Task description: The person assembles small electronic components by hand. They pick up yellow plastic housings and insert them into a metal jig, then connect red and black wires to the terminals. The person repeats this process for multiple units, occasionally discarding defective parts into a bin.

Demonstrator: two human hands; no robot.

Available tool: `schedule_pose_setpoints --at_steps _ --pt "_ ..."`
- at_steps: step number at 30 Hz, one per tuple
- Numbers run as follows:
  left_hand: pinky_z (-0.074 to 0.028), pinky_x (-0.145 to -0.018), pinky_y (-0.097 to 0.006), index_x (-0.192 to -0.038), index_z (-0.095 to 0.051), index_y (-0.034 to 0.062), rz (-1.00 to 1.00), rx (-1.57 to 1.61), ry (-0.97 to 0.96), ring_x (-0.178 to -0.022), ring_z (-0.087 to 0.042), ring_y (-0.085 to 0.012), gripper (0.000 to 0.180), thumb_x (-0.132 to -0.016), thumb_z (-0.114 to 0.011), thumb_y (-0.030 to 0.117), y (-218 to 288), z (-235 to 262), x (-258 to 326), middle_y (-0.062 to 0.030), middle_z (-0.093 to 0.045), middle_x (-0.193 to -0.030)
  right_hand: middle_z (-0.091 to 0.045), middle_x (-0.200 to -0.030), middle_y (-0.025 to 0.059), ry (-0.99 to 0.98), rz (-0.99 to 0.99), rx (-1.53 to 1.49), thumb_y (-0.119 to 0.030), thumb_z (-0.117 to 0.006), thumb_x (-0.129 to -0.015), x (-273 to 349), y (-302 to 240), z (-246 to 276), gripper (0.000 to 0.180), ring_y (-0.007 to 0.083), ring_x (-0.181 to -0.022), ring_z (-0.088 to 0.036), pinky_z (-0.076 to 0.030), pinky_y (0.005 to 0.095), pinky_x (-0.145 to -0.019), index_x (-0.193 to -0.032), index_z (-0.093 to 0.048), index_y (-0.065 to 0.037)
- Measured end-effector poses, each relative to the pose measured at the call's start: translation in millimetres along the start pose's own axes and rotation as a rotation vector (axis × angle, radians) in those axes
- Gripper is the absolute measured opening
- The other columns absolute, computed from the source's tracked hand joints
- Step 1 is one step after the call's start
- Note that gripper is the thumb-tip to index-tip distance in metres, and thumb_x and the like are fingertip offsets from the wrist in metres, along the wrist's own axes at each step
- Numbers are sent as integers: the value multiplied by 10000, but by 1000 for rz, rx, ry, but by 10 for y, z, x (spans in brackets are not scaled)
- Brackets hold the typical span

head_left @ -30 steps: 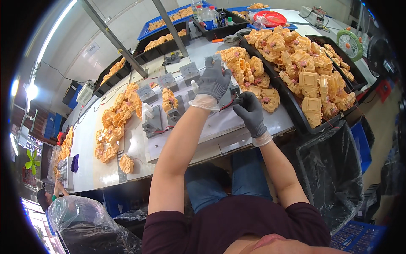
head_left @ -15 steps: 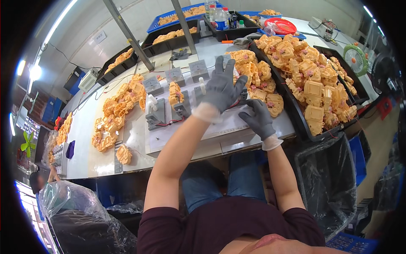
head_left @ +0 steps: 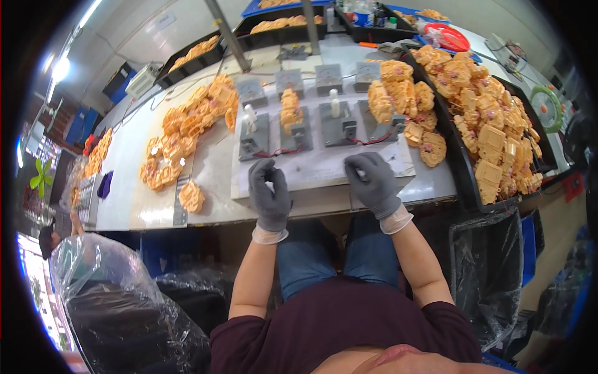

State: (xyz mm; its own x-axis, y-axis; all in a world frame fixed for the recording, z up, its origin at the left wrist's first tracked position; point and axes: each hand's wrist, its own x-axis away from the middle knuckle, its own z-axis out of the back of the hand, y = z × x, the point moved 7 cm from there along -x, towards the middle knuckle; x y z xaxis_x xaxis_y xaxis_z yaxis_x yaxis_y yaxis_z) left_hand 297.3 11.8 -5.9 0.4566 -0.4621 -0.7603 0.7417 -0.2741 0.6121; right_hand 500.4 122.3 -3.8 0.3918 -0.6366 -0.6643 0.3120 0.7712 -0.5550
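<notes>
My left hand (head_left: pixel 270 194), in a grey glove, is at the board's front edge, its fingers curled toward the thumb. My right hand (head_left: pixel 376 183), gloved the same, bends its fingers over the board's front right. Anything small in either curl is hidden. Beyond the hands, a white board (head_left: pixel 311 177) carries a row of grey fixtures. One orange plastic part (head_left: pixel 290 111) stands upright in the second fixture (head_left: pixel 294 136), another orange part (head_left: pixel 379 103) in the rightmost fixture (head_left: pixel 377 129). White plungers (head_left: pixel 334 103) top the other fixtures. Red wires (head_left: pixel 274 153) run along their fronts.
Grey meters (head_left: pixel 328 79) line up behind the fixtures. Orange parts (head_left: pixel 180 140) lie heaped at left, with a single part (head_left: pixel 191 197) near the edge. At right, a black tray (head_left: pixel 445 134) overflows with parts. Metal posts (head_left: pixel 227 37) rise behind. Another person sits far left.
My left hand has drawn back from the right-hand fixtures to the board's front left. My right hand has moved slightly left. The part in the rightmost fixture now shows. The view has shifted.
</notes>
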Motion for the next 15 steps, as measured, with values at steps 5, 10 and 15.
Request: schedule_pose_setpoints --at_steps 5,10,15 --pt "-503 -667 -336 -1026 -567 36 -140 -232 -37 -784 -621 -285 255 -780 -590 -27 10 -16 82 -137 -613 -947 -613 -918 73 -200 45 46 -209 -642 -776 -191 -356 -718 144 295 -858 -595 -502 400 -686 -883 -649 -113" --pt "-504 -617 -338 -1031 -568 45 -163 -218 -48 -744 -623 -287 268 -773 -604 -21 -2 22 60 -128 -615 -943 -618 -894 70 -320 43 6 -229 -680 -770 -258 -364 -900 171 273 -844 -600 -495 380 -691 -891 -681 -106" --pt "-499 -571 -357 -1026 -564 49 -197 -194 -49 -727 -621 -296 271 -763 -613 -1 11 30 40 -122 -608 -925 -624 -879 76 -329 67 -54 -204 -690 -762 -277 -381 -888 176 264 -814 -607 -492 362 -686 -899 -689 -93"
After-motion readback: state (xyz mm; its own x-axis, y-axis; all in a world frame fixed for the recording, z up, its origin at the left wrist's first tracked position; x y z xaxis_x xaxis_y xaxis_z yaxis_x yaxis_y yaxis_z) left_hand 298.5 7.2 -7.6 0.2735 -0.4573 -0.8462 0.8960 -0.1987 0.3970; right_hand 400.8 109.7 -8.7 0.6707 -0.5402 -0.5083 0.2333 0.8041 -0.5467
